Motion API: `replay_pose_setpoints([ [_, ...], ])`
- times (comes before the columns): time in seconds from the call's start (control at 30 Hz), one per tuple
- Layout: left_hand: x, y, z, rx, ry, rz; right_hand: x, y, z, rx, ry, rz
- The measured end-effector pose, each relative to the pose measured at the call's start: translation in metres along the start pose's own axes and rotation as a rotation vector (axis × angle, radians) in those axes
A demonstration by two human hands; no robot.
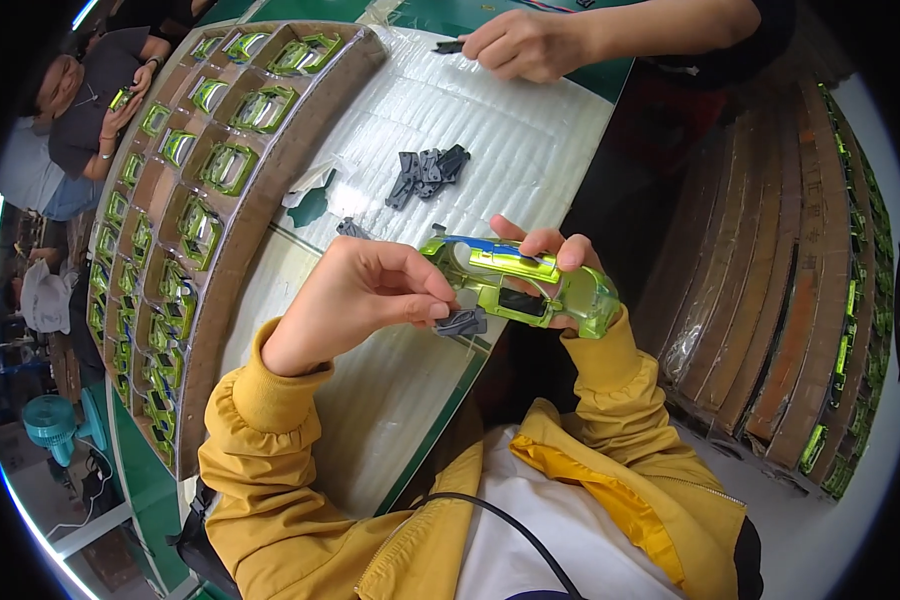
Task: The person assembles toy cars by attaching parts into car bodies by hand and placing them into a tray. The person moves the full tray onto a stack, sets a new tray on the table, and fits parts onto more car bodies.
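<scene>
My right hand point(573, 252) grips a shiny green plastic frame point(500, 262) with clear openings and a strip of blue along its top. The fingers wrap over its far edge. My left hand point(370, 295) is closed in a pinch by the frame's left end. Right at those fingertips shows a dark grey plastic part point(462, 322); whether it is pinched or lies on the table behind is unclear. Farther off, a small pile of dark grey plastic parts point(425, 175) lies on the table. Another such part point(350, 229) is partly hidden behind my left hand.
A large divided cardboard tray point(310, 110) of green frames stands on the left. Across the table point(390, 95), a co-worker's hand point(525, 45) holds a small black piece. Stacked cardboard trays point(730, 270) rise at the right. Another person point(95, 110) and a teal fan point(55, 425) are far left.
</scene>
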State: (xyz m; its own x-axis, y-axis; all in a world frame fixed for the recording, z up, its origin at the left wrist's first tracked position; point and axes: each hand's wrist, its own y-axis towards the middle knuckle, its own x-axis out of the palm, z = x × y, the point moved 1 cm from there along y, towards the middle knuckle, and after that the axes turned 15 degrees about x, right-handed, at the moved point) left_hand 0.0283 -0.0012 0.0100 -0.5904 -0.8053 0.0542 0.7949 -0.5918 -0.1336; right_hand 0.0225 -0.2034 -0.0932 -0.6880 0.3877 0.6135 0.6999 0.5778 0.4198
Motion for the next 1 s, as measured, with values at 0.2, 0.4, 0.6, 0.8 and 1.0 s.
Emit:
replay_pose_setpoints([
  [0.2, -0.001, 0.0, 0.002, -0.004, 0.002, 0.02, -0.002, 0.0, -0.001, 0.001, -0.034, -0.015],
  [0.4, -0.02, -0.008, 0.014, 0.091, 0.36, 0.017, -0.002, 0.001, -0.001, -0.004, 0.053, -0.005],
  [0.6, -0.051, 0.005, 0.018, 0.422, 0.95, 0.054, -0.008, -0.003, 0.001, 0.026, 0.191, -0.07],
  [0.8, -0.035, 0.058, -0.016, 0.724, 1.12, -0.014, 0.0, -0.002, 0.004, 0.009, 0.197, -0.005],
  [1.0, -0.038, 0.038, 0.009, 0.387, 1.032, -0.397, -0.008, -0.002, 0.0, 0.017, 0.265, -0.006],
])
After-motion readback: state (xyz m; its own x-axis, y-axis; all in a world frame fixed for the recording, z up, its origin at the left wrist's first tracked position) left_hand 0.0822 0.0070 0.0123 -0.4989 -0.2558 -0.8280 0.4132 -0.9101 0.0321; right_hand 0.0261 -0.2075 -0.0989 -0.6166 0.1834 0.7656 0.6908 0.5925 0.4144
